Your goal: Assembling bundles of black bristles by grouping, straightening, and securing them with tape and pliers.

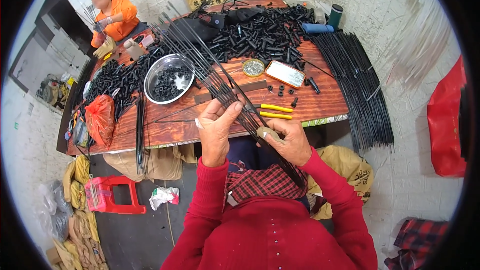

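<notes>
The left hand pinched a slanting bundle of thin black rods; the right hand clasped it lower down. It reached out over the table. Nearby lay yellow-handled pliers, then 1 metal bowl of black parts.

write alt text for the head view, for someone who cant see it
A person's left hand and right hand grip a slanting bundle of thin black rods at a reddish wooden table heaped with black parts. A metal bowl and yellow-handled tool lie nearby; a co-worker in orange appears upper left.
</notes>
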`<state>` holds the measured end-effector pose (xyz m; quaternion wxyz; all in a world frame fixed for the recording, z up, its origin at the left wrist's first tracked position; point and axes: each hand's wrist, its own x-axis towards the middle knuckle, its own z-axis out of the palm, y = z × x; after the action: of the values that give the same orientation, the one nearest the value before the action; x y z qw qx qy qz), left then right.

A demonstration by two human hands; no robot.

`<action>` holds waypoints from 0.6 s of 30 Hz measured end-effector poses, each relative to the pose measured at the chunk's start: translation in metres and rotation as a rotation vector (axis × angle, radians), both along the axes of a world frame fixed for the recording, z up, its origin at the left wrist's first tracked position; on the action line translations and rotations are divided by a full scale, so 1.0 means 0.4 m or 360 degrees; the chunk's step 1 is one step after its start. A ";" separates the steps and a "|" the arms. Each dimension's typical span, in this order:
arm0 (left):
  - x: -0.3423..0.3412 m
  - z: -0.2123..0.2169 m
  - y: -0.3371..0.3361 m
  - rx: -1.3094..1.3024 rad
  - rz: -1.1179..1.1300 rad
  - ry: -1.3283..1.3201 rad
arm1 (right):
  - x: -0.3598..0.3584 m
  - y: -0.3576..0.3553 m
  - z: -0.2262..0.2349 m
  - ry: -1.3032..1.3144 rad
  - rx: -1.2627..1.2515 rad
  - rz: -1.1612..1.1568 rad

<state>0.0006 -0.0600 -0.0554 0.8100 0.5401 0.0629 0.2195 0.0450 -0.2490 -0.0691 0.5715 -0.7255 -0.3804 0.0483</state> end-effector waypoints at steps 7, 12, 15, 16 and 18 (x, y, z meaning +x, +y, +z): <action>-0.010 0.004 -0.001 -0.0020 0.0041 -0.0046 | 0.001 -0.003 -0.014 0.0021 0.0090 0.0128; 0.006 -0.003 -0.010 -0.0039 0.0037 -0.0038 | 0.011 -0.030 -0.013 0.0012 0.0083 0.0171; 0.000 0.000 -0.003 -0.0036 0.0003 -0.0011 | 0.006 -0.036 -0.006 -0.0008 0.0065 0.0161; 0.000 0.000 -0.004 -0.0033 -0.0004 -0.0011 | 0.004 -0.038 -0.003 -0.0008 0.0054 0.0143; 0.002 0.000 -0.010 -0.0034 0.0009 -0.0016 | 0.005 -0.043 -0.001 -0.0044 0.0017 0.0132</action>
<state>0.0016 -0.0640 -0.0555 0.8155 0.5300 0.0626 0.2238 0.0470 -0.2663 -0.0695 0.5676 -0.7067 -0.4183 0.0597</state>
